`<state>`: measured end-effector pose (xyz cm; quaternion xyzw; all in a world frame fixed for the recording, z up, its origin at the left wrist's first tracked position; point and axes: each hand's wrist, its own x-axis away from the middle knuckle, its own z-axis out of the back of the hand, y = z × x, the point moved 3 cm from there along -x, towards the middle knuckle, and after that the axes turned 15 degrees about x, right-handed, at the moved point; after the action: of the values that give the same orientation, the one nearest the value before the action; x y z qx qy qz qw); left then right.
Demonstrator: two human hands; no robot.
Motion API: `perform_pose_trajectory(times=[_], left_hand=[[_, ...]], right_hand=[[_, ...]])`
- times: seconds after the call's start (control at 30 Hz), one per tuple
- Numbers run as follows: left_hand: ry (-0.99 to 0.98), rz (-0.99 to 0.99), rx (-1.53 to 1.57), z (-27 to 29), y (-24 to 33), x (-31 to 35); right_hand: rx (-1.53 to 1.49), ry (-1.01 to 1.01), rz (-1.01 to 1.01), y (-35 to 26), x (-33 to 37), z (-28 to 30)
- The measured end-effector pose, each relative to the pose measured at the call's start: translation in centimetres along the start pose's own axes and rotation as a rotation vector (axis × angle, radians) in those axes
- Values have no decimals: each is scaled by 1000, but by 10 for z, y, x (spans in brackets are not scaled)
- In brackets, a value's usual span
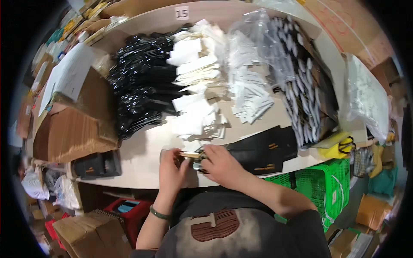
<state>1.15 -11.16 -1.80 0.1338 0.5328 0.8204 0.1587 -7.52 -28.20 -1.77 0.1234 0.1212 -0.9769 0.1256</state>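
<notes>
My left hand (pixel 173 171) and my right hand (pixel 222 167) meet at the table's near edge. Between their fingertips is a small flat item with a tan edge (pixel 190 155); its kind cannot be made out, and fingers cover much of it. Both hands are closed on it. Right beside my right hand lie black flat sleeves (pixel 269 157) with small gold print, overlapping one another. Just beyond my fingers a loose pile of white slips (pixel 193 116) reaches toward the back of the table.
Black glossy plastic-wrapped pieces (pixel 146 81), small white packets (pixel 250 96) and a row of black-and-white pieces (pixel 301 86) fill the table (pixel 150 144). A cardboard box (pixel 77 133) stands left. Below the right edge are green crates (pixel 318 185); a red bin (pixel 131 210) is lower left.
</notes>
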Motion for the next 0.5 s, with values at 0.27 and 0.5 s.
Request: perform_pose_trajectory(times=[0.27, 0.5], left_hand=[[-86, -496, -447, 26, 34, 38], [162, -818, -765, 48, 92, -15]], right_hand=[[-58, 364, 175, -7, 4, 25], [191, 390, 187, 38, -22, 152]])
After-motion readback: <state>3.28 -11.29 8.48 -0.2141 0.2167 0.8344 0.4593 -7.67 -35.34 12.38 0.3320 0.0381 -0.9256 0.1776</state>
